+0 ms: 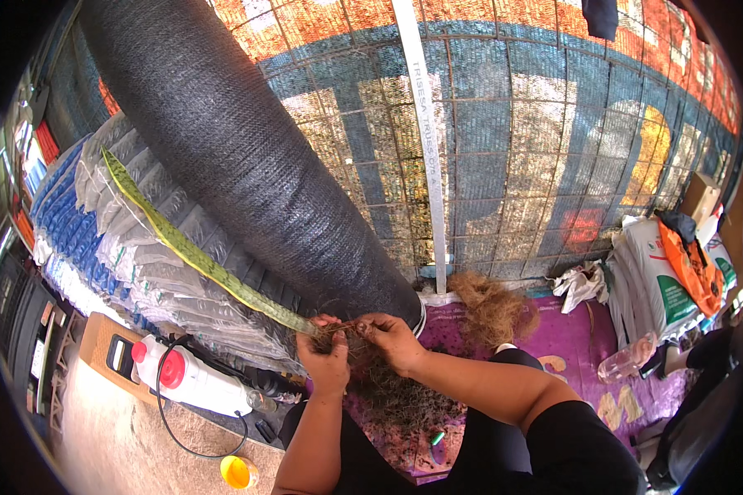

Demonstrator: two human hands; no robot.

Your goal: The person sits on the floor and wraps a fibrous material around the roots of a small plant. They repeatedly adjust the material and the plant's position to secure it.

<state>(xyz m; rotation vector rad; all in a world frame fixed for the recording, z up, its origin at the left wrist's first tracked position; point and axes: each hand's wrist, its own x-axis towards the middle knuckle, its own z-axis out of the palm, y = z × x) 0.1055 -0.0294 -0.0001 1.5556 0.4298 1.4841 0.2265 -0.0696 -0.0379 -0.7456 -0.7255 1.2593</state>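
My left hand (325, 365) grips the base of a long, yellow-edged snake plant leaf (204, 266) together with brown fibrous roots (331, 334). The leaf slants up and to the left. Close beside it, my right hand (393, 343) pinches strands of the same brown fibre between thumb and fingers. Below both hands lies a heap of dark soil and roots (402, 396) on a purple printed sheet (569, 328). A loose tuft of tan coconut-like fibre (492, 306) rests on the sheet beyond my right hand.
A big roll of black mesh (254, 154) leans above my hands, by stacked bags (155, 272). At left lie a white sprayer tank (198, 377) and a yellow cup (238, 472). Filled sacks (644, 278), a plastic bottle (628, 359) and another person's dark-clothed leg (706, 365) are at right.
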